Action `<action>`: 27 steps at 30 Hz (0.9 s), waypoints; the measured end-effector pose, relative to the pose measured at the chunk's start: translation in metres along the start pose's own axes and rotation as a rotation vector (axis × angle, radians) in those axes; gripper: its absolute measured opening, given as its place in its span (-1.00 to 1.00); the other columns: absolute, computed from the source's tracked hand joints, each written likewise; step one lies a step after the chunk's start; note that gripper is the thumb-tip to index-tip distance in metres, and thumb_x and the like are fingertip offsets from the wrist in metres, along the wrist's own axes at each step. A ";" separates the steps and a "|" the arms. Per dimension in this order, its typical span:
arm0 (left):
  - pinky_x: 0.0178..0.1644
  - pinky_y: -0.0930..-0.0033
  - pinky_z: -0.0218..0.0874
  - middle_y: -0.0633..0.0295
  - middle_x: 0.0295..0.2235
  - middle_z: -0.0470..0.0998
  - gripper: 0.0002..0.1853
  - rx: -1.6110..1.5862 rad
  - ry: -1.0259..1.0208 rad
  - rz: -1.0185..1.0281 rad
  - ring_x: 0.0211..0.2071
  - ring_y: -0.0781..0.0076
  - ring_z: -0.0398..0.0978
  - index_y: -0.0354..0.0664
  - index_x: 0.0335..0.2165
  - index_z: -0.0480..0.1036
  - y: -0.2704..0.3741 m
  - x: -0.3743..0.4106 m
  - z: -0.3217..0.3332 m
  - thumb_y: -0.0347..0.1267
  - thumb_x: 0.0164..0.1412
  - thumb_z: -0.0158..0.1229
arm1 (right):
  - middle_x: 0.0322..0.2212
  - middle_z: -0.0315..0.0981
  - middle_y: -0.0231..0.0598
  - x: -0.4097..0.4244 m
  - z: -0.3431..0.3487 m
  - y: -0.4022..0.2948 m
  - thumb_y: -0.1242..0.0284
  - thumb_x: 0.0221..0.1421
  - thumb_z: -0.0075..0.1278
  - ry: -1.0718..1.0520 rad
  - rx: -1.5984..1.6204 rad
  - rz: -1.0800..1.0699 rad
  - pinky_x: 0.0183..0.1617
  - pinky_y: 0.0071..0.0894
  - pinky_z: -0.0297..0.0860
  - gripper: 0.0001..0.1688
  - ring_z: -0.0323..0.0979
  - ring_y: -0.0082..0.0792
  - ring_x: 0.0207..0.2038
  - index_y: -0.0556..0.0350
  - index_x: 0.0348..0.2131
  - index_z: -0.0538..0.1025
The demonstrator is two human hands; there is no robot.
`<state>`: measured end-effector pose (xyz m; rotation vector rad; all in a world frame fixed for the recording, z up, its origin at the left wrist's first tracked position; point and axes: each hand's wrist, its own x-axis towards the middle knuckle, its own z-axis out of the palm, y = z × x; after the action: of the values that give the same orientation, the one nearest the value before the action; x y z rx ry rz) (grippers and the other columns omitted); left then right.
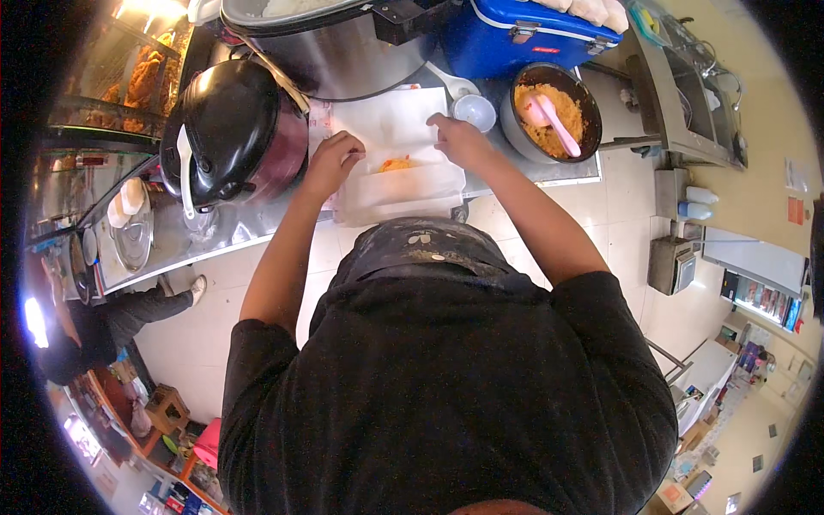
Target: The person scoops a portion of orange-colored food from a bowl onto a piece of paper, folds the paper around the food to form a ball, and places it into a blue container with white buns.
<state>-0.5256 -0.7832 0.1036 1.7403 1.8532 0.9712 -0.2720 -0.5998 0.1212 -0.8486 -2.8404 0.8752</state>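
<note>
White wrapping paper sheets (405, 119) lie stacked on the counter before me. A small mound of orange rice (394, 165) with red bits rests on the top sheet, its near side covered by a raised fold of paper (405, 187). My left hand (335, 161) is at the left side of the sheet, thumb and fingertips pinched on the paper. At the right edge is my right hand (462, 140), index finger bent over the paper and thumb below it. Whether those fingers grip the sheet is unclear.
To the right stand a small bowl (474, 113), a white scoop (454, 82) and a pot (508, 122) of orange rice with a pink ladle (559, 125). A black-lidded cooker (225, 122) is left; a large steel pot (335, 58) and blue cooler (496, 42) stand behind. Far left is another person (138, 315).
</note>
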 end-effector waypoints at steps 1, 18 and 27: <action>-0.16 0.19 0.30 0.13 -0.40 0.52 -0.89 -0.016 0.027 -0.006 -0.29 0.10 0.50 -0.26 -0.38 0.49 0.002 -0.006 0.000 -0.54 0.05 0.25 | -0.37 0.52 -0.09 -0.008 0.000 0.002 0.48 -0.01 0.16 0.031 0.003 -0.057 -0.17 -0.01 0.43 -0.69 0.53 0.01 -0.27 0.06 -0.19 0.49; 0.16 0.04 0.19 -0.02 -0.01 0.47 -0.47 0.226 -0.073 0.131 0.03 -0.04 0.41 -0.19 0.01 0.39 0.058 0.014 0.000 -0.31 0.05 0.26 | -0.18 0.51 -0.16 -0.098 0.042 -0.003 0.59 -0.20 0.21 0.457 0.129 -0.131 0.01 -0.11 0.36 -0.66 0.45 -0.03 -0.10 0.02 -0.30 0.59; 0.28 0.11 0.10 -0.01 0.15 0.40 -0.31 0.294 -0.480 0.009 0.16 0.03 0.34 -0.25 0.17 0.26 0.056 -0.001 0.047 -0.22 0.13 0.24 | -0.17 0.56 -0.07 -0.070 0.043 0.010 0.65 -0.09 0.13 0.362 0.436 0.255 -0.02 -0.18 0.42 -0.69 0.52 -0.04 -0.11 0.09 -0.25 0.59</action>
<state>-0.4534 -0.7763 0.1131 1.9361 1.7233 0.2467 -0.2167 -0.6507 0.0873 -1.1716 -2.1540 1.1693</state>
